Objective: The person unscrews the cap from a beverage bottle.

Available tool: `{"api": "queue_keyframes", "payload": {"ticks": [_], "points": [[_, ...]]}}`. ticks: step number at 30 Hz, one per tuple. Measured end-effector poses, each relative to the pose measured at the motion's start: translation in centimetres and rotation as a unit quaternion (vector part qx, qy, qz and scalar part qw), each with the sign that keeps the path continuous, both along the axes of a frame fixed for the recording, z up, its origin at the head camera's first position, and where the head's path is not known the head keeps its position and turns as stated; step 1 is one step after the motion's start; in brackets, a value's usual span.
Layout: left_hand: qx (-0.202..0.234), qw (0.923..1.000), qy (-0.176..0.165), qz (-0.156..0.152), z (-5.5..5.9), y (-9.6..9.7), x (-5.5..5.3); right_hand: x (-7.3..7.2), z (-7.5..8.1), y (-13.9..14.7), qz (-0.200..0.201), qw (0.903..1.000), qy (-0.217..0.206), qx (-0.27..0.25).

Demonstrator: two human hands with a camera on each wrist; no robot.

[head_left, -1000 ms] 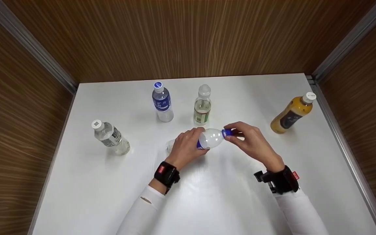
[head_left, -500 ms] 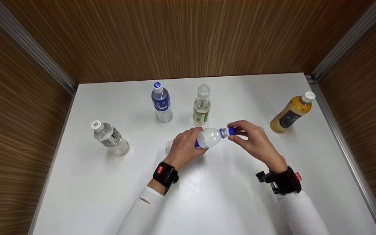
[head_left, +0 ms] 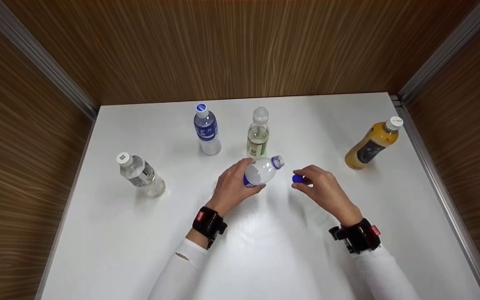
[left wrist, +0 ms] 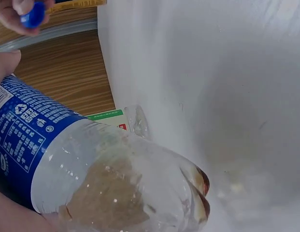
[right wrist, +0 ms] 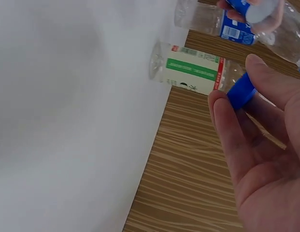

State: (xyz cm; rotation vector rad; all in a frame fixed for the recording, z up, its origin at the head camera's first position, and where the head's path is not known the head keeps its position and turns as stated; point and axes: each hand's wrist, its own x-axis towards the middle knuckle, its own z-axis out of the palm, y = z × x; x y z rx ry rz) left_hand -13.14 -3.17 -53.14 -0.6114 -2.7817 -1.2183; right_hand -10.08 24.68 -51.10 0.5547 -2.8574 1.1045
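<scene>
My left hand [head_left: 232, 183] grips a clear plastic bottle [head_left: 266, 169] with a blue label, tilted with its uncapped neck toward the upper right. In the left wrist view the bottle's lower body [left wrist: 116, 179] shows a few drops inside, and the fingers cover part of the label. My right hand [head_left: 326, 192] pinches a blue cap [head_left: 298, 178] between thumb and fingertips, apart from the bottle's mouth. The right wrist view shows this cap [right wrist: 241, 91] from close up.
On the white table [head_left: 265, 258] stand a green-labelled bottle [head_left: 258, 139] just behind the held one, a blue-labelled bottle [head_left: 207, 132], a clear white-capped bottle [head_left: 142, 175] at left, and an orange drink bottle [head_left: 372, 143] at right. Wood-grain panels [head_left: 240, 50] enclose the table's sides and back.
The blue cap has come off the bottle's neck, and my right hand has drawn it away, slightly downward. My left hand has tipped the neck upward and a little to the left.
</scene>
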Motion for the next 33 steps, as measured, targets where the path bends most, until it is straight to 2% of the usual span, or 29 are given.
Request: {"api": "queue_keyframes", "payload": {"ticks": [5, 9, 13, 18, 27, 33], "points": [[0.037, 0.9992, -0.005, 0.013, 0.0, 0.0, -0.1, 0.1, -1.7, -0.6, 0.017, 0.9976, -0.019, 0.065], [0.063, 0.9978, 0.007, 0.021, -0.1, 0.1, -0.2, 0.1, -2.8, -0.9, 0.027, 0.9945, -0.018, 0.1], [0.073, 0.9968, 0.018, 0.025, -0.2, 0.0, -0.2, 0.2, -3.8, -1.1, 0.031, 0.992, -0.012, 0.122], [0.082, 0.9962, 0.008, 0.028, -0.2, 0.0, -0.2, 0.2, -4.8, -1.2, 0.036, 0.9867, -0.004, 0.158], [0.102, 0.9935, -0.014, 0.048, -0.2, -0.3, -0.3, -0.1, -5.5, -1.2, 0.043, 0.9866, -0.018, 0.156], [0.146, 0.9874, -0.004, 0.062, -0.3, -0.5, -0.4, -0.3, -5.6, -1.0, 0.054, 0.9886, -0.02, 0.139]]}}
